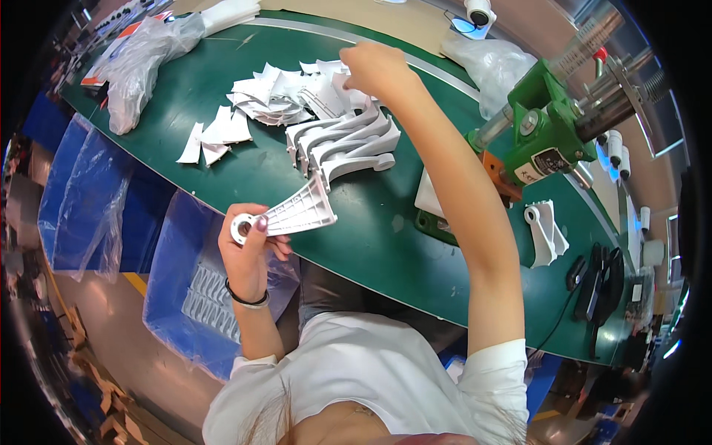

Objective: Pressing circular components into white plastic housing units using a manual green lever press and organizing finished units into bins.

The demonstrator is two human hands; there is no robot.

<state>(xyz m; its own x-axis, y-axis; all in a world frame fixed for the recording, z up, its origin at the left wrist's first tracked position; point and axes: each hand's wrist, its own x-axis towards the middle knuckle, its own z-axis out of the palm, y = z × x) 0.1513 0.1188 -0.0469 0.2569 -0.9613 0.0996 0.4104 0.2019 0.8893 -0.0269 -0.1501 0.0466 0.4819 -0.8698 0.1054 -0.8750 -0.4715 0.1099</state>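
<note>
My left hand (248,241) grips a white plastic bracket (300,210) by its ring-shaped end, near the front edge of the table. The bracket's ribbed, flared side points up and to the right. My right arm stretches far across the table. At its end my right hand (380,70) is at the far side of a pile of thin white curved plates (271,96), its fingers bent inward; what they hold, if anything, is hidden. Between the hands lies a row of similar white brackets (341,144), nested side by side.
A green hand press (545,122) stands at the right, with a single white bracket (545,233) beside it. Clear plastic bags (152,63) lie at the back left. Below the table's front edge, a blue bin (174,259) holds several brackets.
</note>
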